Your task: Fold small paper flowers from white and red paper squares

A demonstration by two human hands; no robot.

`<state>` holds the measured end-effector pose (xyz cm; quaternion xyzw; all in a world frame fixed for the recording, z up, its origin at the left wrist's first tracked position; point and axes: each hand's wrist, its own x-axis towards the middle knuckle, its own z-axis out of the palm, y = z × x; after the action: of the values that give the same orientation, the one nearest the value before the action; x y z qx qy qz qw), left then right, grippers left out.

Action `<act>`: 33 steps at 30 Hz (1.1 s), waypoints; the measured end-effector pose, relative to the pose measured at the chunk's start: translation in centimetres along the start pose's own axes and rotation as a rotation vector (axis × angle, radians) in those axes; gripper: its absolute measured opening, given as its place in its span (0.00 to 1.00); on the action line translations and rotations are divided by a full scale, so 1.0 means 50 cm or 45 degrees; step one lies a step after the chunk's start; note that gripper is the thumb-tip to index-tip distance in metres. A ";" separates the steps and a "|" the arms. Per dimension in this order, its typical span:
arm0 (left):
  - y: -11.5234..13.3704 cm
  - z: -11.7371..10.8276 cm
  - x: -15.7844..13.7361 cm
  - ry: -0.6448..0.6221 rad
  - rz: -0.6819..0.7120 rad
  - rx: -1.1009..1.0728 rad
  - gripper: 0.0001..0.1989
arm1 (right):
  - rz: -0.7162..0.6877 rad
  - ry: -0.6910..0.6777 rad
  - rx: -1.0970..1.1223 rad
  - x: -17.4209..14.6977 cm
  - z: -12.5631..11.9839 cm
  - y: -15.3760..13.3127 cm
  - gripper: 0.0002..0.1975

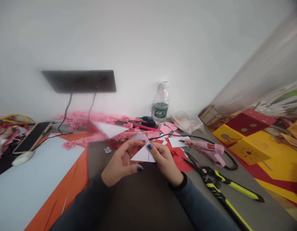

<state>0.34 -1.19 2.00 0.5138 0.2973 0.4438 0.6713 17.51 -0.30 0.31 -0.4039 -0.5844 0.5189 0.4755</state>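
A small piece of white paper, folded into a triangle, is held up over the grey tabletop in front of me. My right hand pinches its right corner, with the blue-nailed thumb pressed on the front. On the other side, my left hand supports the paper with curled fingers partly hidden behind it, while its thumb sticks out below, off the paper. Just beyond my right hand lie red paper pieces and a white paper square. A tiny pale paper flower rests beyond my left hand.
To the right are yellow-handled pruning shears, a pink glue gun and yellow-red paper boxes. A water bottle stands by the wall among pink flower sprays. Large pale-blue and orange sheets, a phone and mouse lie left.
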 end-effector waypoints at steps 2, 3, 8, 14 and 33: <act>0.004 -0.003 -0.001 -0.091 0.005 -0.028 0.22 | 0.036 -0.010 0.065 0.002 -0.002 -0.003 0.25; 0.004 -0.005 -0.001 -0.115 0.024 -0.018 0.19 | 0.037 -0.017 0.081 0.002 -0.003 -0.004 0.25; -0.001 -0.023 0.003 -0.151 0.159 0.093 0.09 | 0.023 -0.098 0.118 0.004 -0.005 -0.003 0.24; 0.015 -0.040 0.002 -0.256 0.114 0.268 0.14 | 0.078 -0.176 0.119 0.004 -0.013 -0.009 0.26; -0.033 -0.007 0.012 0.303 0.112 0.212 0.05 | -0.340 -0.039 -0.465 -0.016 0.015 0.006 0.19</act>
<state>0.79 -0.63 0.35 0.5240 0.3878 0.5043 0.5663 16.98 -1.19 -0.11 -0.3945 -0.7239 0.3431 0.4501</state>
